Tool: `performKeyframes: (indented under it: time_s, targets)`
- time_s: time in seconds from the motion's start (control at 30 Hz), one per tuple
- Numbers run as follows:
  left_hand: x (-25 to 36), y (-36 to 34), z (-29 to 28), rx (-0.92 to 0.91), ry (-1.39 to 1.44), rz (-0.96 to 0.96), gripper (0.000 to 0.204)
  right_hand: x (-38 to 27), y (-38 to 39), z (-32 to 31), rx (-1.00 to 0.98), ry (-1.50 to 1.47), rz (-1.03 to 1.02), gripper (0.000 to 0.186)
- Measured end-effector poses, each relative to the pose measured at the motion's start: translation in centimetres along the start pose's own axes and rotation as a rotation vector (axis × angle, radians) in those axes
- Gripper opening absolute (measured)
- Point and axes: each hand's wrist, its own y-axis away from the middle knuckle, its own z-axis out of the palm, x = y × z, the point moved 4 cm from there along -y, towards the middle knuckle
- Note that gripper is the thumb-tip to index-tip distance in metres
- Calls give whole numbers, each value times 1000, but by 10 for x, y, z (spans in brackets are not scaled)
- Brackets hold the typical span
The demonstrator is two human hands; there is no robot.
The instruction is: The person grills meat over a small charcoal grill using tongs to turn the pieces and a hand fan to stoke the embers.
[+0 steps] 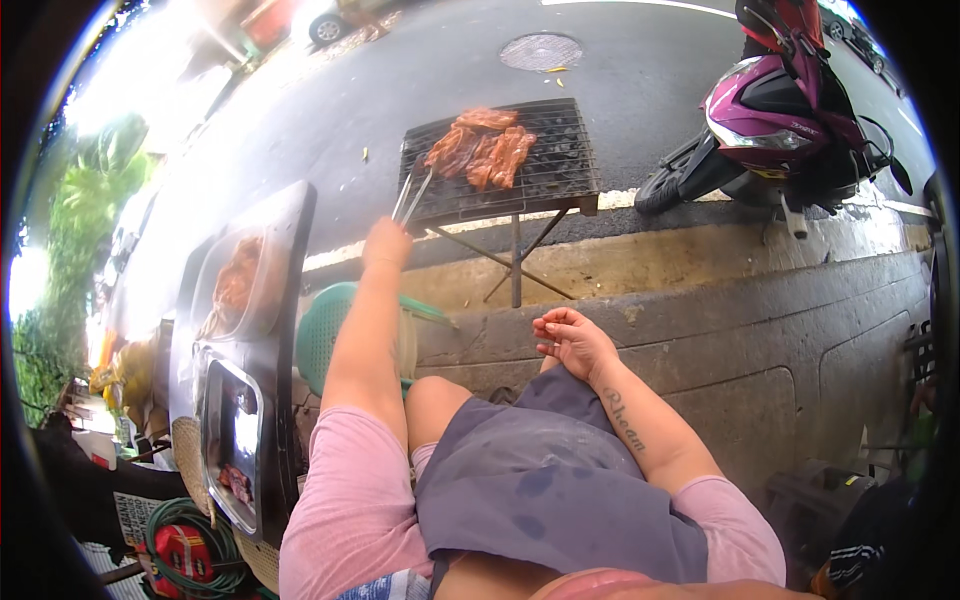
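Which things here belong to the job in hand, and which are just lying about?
In the job:
- tongs in the left hand
- grill
- meat on it
- probably the metal tray

Apparently just about:
- motorbike
- manhole cover
- green stool

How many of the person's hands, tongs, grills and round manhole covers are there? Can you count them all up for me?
Hands: 2, left hand and right hand
Tongs: 1 pair
Grill: 1
Manhole cover: 1
Total: 5
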Motion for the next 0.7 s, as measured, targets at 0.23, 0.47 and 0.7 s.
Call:
performKeyframes:
  time_s: [0.23,0.47,0.7]
  targets:
    - [9,33,-2,-6,-75,110,42,-3,3,2,3,0,-1,12]
    - [18,68,-6,-65,-121,214,51,-3,4,-1,-10,-10,-1,13]
    - [-12,87,14,-21,95,181,46,4,-1,-1,8,13,-2,11]
